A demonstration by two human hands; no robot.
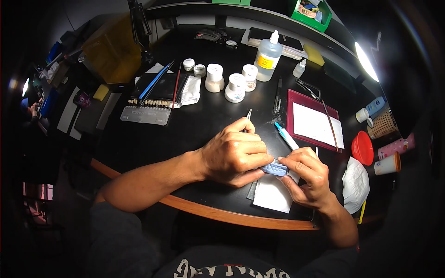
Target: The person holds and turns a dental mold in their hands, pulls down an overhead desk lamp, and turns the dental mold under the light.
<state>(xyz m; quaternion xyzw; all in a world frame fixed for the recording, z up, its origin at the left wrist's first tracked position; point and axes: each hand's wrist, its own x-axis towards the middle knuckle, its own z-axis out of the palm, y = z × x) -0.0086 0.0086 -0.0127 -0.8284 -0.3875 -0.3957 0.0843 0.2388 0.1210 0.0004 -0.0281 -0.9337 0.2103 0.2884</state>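
Between my two hands is a small blue dental model (275, 168) with a row of tooth shapes, held just above a folded white tissue (272, 194). My left hand (236, 153) is closed, its thumb and fingertips pinching the model's left end. A slim tool with a metallic tip (249, 114) sticks up from behind its curled fingers; the rest of it is hidden. My right hand (308, 178) is closed on the model's right end with thumb and fingers. A white and blue pen-like tool (286, 136) lies just beyond the right hand.
White-capped jars (235, 88) and a large clear bottle (268, 60) stand behind the hands. To the right are a maroon tray (290, 113) with white paper, a red bowl (362, 148) and crumpled tissue (356, 185). A tooth shade guide (146, 115) lies left. The wooden edge (208, 213) runs in front.
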